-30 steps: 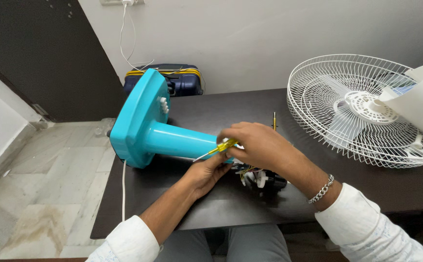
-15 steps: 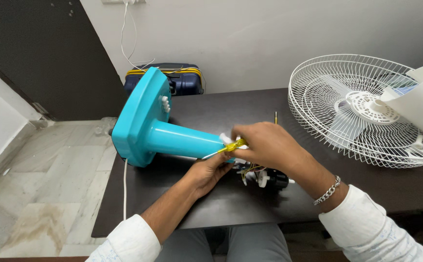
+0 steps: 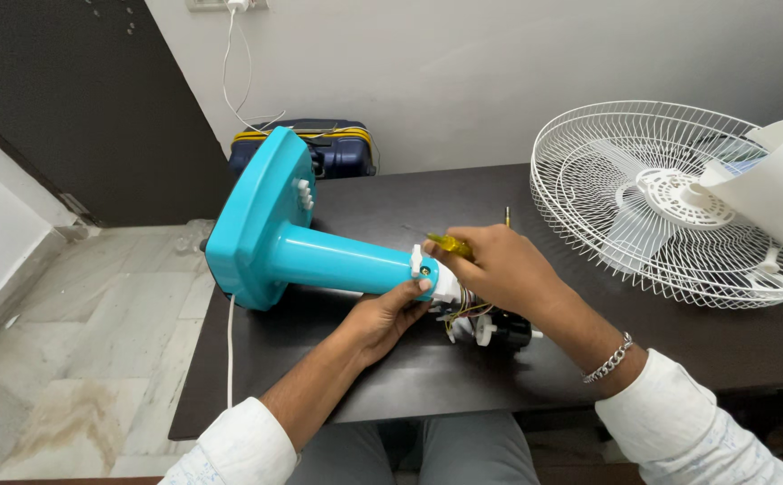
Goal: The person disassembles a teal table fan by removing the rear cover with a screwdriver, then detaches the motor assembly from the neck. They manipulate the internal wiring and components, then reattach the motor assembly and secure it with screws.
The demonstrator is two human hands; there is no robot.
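The turquoise fan stand (image 3: 319, 256) is lying sideways on the dark counter (image 3: 364, 377); the left hand (image 3: 384, 316) is gripping its neck to steady it while the right hand (image 3: 499, 265) is clutching a yellow screwdriver (image 3: 448, 242) there, wire guard (image 3: 670, 202) resting aside.

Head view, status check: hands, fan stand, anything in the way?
Left hand cradles the turquoise fan stand at its neck. Right hand grips a yellow screwdriver there. Motor and wires crowd beneath.
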